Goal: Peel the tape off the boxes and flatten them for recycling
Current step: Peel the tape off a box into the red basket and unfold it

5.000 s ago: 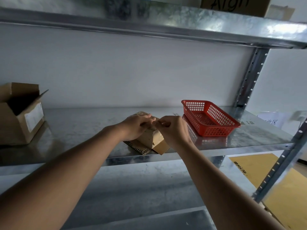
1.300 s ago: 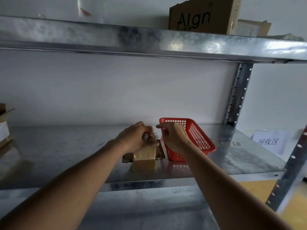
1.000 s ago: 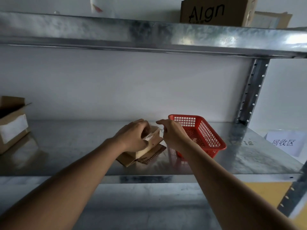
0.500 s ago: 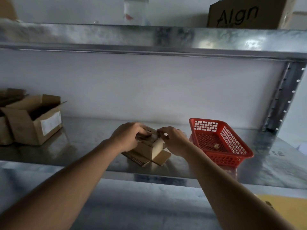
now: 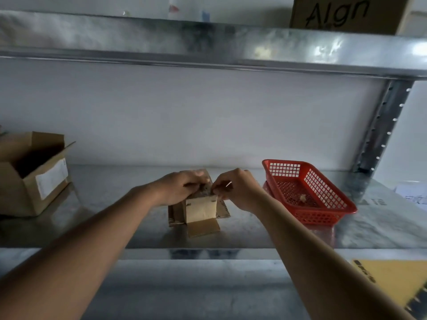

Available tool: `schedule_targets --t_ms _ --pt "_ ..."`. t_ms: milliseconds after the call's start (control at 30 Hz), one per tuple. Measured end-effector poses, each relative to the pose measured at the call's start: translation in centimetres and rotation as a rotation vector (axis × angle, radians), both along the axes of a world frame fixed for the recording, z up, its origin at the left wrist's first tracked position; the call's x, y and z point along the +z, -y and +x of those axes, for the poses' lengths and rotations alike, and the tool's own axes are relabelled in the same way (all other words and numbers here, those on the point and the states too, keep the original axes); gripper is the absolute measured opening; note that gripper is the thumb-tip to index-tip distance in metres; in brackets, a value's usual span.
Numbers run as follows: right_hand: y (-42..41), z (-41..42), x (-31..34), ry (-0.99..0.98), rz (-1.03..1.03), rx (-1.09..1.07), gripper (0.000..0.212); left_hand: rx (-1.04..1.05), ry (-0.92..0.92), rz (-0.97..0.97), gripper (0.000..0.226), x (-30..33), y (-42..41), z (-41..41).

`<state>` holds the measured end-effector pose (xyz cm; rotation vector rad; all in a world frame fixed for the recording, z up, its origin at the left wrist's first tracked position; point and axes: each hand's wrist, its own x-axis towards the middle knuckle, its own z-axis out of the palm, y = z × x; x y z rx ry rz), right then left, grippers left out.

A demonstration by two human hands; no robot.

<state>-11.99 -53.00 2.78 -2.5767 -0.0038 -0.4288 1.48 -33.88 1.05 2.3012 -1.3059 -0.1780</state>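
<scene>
A small brown cardboard box [image 5: 200,210] stands on the metal shelf [image 5: 254,229], its lower flaps spread flat around it. My left hand [image 5: 179,189] grips the top of the box from the left. My right hand [image 5: 238,190] pinches something thin and pale at the box's top right edge, likely a strip of tape [image 5: 228,184]. The top of the box is mostly hidden by both hands.
A red plastic basket [image 5: 307,192] with a small crumpled scrap inside sits to the right. An open cardboard box with a white label [image 5: 34,174] stands at the far left. A box marked "Algn" [image 5: 342,13] is on the upper shelf. A yellow sheet [image 5: 397,278] lies below right.
The box has been turned so a flat side faces me. Both hands stay on its top; the view has shifted left, so the basket sits further right.
</scene>
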Motion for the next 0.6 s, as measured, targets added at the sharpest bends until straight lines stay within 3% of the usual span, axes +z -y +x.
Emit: schedule_targets --t_ms 233,400,600 --pt "-0.6 1.7 1.0 -0.146 0.013 -0.028 0.013 0.000 -0.047 0.029 0.041 -0.2 -0.6 0.8" --pt "-1.2 2.2 1.8 -0.233 -0.098 -0.036 0.008 0.011 -0.027 0.033 0.039 -0.2 -0.7 0.7" --pt "-2.1 2.5 1.2 -0.302 -0.304 -0.065 0.018 -0.004 -0.017 0.043 0.039 -0.4 -0.9 0.7"
